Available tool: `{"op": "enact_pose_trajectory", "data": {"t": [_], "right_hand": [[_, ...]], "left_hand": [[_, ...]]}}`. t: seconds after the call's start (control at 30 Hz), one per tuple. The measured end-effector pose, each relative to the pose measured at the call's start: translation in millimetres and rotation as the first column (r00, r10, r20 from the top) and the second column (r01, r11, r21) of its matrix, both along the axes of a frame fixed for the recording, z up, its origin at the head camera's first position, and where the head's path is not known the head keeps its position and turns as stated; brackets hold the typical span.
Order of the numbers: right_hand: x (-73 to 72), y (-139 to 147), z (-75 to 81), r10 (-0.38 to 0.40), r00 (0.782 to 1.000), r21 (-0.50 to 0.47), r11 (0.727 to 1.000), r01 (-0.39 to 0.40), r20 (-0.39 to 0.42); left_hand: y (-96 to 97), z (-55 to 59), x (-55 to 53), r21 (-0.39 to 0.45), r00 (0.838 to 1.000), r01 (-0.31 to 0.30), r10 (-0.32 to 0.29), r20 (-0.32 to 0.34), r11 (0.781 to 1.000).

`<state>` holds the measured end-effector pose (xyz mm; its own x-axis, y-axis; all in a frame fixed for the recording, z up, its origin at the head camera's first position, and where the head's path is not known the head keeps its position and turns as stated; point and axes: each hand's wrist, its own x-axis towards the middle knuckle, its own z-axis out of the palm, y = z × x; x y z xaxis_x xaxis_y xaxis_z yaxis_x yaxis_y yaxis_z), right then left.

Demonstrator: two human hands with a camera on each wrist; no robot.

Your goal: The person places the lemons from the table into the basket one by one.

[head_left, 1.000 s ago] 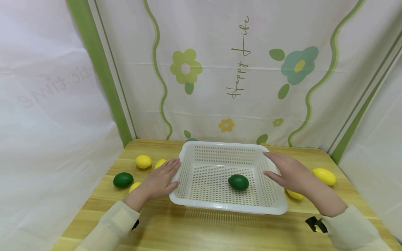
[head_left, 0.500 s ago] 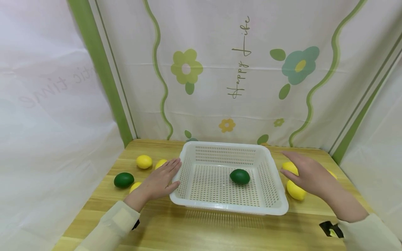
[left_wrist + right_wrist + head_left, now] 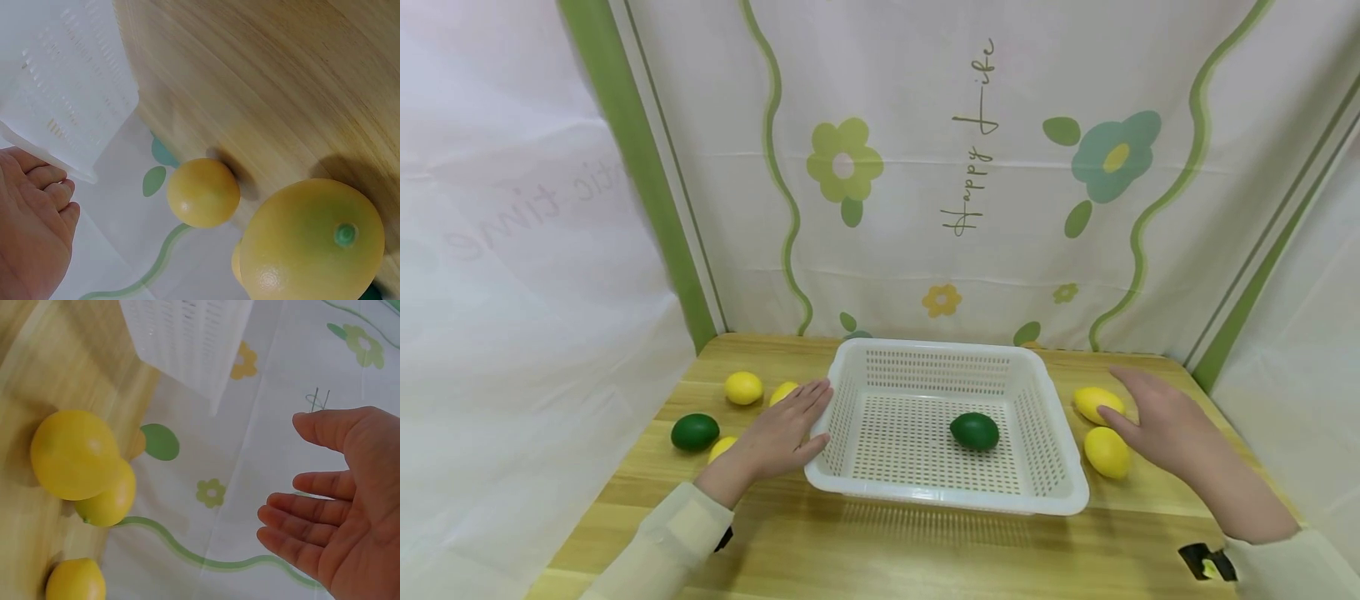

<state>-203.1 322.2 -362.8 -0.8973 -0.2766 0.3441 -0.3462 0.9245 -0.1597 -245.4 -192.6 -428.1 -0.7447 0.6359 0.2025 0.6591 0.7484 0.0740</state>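
Note:
A white perforated plastic basket (image 3: 946,493) stands on the table, with one green lime (image 3: 974,432) lying on its floor, right of centre. My left hand (image 3: 778,433) rests on the basket's left rim, fingers extended along it in the head view. To the right of the basket, my right hand (image 3: 1165,421) hovers with thumb and fingers spread, nothing between them. Just left of its thumb lie a yellow lemon (image 3: 1097,405) and a nearer lemon (image 3: 1107,452). A third lemon (image 3: 76,581) shows in the right wrist view; in the head view that hand hides it.
Left of the basket, a green lime (image 3: 695,432) and a lemon (image 3: 743,388) sit on the wooden table (image 3: 880,558). Two more lemons, one a far lemon (image 3: 784,392), are partly hidden by my left hand. A patterned curtain (image 3: 895,250) hangs behind the table.
My right hand has moved right, from over the basket's right rim to above the lemons there. The lime in the basket has shifted slightly. My left hand has stayed put.

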Motion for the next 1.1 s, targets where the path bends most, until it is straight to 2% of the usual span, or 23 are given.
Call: {"op": "enact_pose_trajectory", "data": {"t": [0.13, 0.37, 0.47, 0.83, 1.1], "right_hand": [[0.1, 7.0, -6.4, -0.052, 0.996, -0.019, 0.998, 0.054, 0.078], [-1.3, 17.1, -20.0, -0.125, 0.969, -0.037, 0.99, 0.136, 0.213], [-2.1, 21.6, -27.7, -0.143, 0.959, -0.034, 0.987, 0.155, 0.243], [-9.5, 32.1, -53.3, -0.212, 0.922, 0.005, 0.975, 0.222, 0.324], [-15.6, 32.1, -67.2, -0.203, 0.926, 0.004, 0.977, 0.213, 0.317]], "left_hand": [[0.3, -0.4, -0.3, -0.001, 1.0, -0.003, 0.003, 0.006, 1.0], [0.5, -0.4, -0.5, -0.008, 1.0, -0.012, 0.012, 0.012, 1.0], [0.3, 0.4, 0.0, -0.009, 1.0, -0.013, 0.013, 0.017, 1.0], [0.3, -0.7, -0.1, 0.002, 1.0, -0.001, 0.001, -0.001, 1.0], [0.8, 0.2, 0.8, 0.008, 1.0, 0.001, -0.001, 0.012, 1.0]]}}
